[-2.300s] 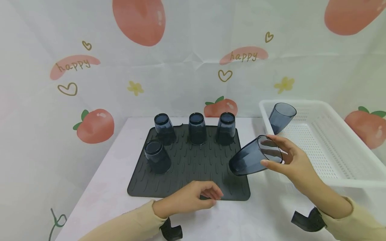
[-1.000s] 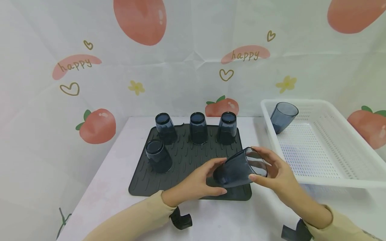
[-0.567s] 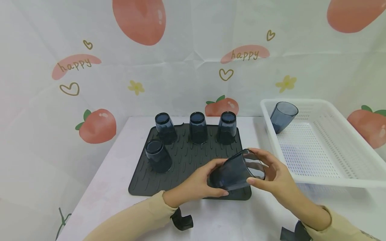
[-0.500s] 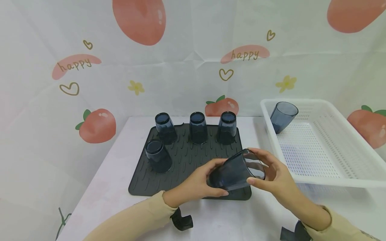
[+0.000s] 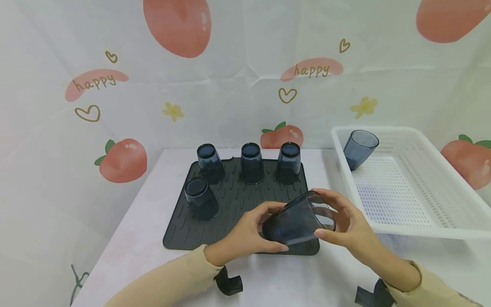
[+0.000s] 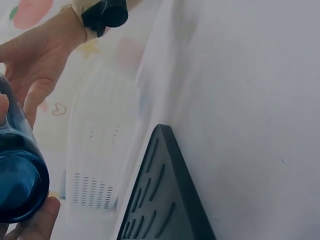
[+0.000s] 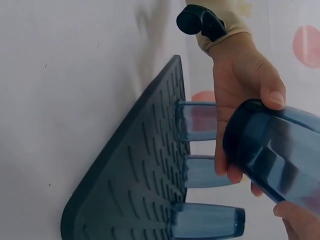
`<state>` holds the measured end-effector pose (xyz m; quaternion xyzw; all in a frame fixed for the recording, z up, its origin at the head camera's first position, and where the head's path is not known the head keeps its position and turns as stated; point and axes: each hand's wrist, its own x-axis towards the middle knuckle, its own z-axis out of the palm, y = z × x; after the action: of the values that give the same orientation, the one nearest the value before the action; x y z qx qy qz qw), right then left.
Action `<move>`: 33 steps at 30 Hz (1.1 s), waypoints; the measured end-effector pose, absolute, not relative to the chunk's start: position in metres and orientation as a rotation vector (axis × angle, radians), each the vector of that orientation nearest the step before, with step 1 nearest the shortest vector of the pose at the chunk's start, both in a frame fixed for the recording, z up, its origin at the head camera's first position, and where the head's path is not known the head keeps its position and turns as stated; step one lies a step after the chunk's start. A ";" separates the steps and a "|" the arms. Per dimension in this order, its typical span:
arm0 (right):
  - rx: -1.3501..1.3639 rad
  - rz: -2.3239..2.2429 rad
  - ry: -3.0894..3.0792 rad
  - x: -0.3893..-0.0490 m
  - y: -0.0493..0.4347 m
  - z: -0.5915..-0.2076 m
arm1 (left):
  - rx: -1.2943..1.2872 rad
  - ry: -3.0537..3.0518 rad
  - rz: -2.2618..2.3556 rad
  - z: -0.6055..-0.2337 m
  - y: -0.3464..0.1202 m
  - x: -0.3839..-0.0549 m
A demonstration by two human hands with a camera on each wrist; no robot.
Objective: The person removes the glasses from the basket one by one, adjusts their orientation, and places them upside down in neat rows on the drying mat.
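Note:
Both hands hold one blue-grey drinking glass (image 5: 289, 221), tilted on its side over the front right of the black drying mat (image 5: 238, 213). The left hand (image 5: 245, 232) grips its closed base between thumb and fingers. Around the open rim end, which faces right, curl the fingers and thumb of the right hand (image 5: 350, 224). The right wrist view shows the glass (image 7: 290, 150) with its thick base against the left hand (image 7: 242, 80). In the left wrist view, the base of the glass (image 6: 20, 175) faces the camera, with the right hand (image 6: 40, 65) beyond.
Several glasses stand upside down on the mat: a back row with one glass (image 5: 251, 164) in its middle, and one glass (image 5: 201, 199) at the left. A white perforated basket (image 5: 414, 232) on the right holds another tilted glass (image 5: 359, 149). A printed cloth (image 5: 230, 98) hangs behind.
The right hand has brought the glass left and down. The left hand, earlier holding nothing over the mat's front edge, has taken hold of the base. Over the last half second both barely move.

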<state>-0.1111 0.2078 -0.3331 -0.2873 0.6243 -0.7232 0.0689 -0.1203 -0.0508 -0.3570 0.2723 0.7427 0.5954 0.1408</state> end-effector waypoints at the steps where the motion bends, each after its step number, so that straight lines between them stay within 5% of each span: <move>1: -0.873 -2.172 1.871 -0.111 0.208 -0.333 | 0.794 2.156 1.720 -0.356 -0.051 -0.120; 33: -0.916 -2.108 1.761 -0.117 0.213 -0.345 | 0.994 2.028 2.093 -0.351 -0.068 -0.121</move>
<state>-0.1168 0.2132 -0.3449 -0.3138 0.6035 -0.7227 0.1227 -0.1210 -0.0681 -0.3510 0.3225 0.6585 0.6793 0.0312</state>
